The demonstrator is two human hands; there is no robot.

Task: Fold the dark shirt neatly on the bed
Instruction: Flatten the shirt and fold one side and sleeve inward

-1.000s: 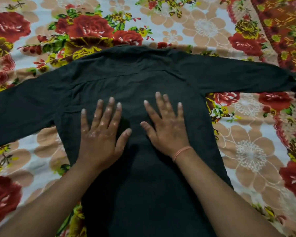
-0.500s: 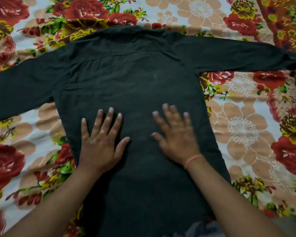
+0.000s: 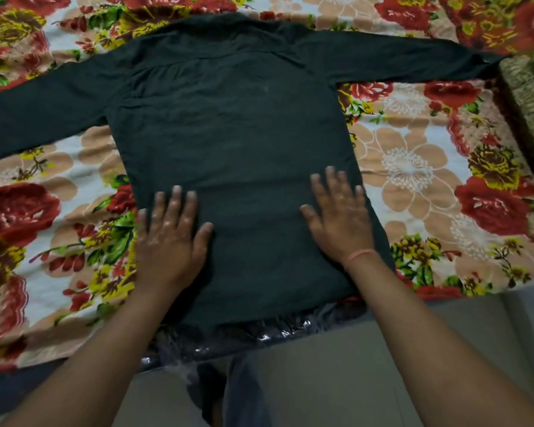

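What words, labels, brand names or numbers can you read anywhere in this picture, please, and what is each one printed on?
None: there is no readable text in this view.
The dark shirt lies back side up, with no label, logo or print showing.
The bedsheet carries only a flower pattern.
The thread band at the right hand is plain, and the left hand bears nothing.

A home bedroom: bed (image 3: 413,167) spread with a flowered sheet (image 3: 407,161) (red roses, peach blooms), plain grey floor (image 3: 336,365) just beside its near edge.
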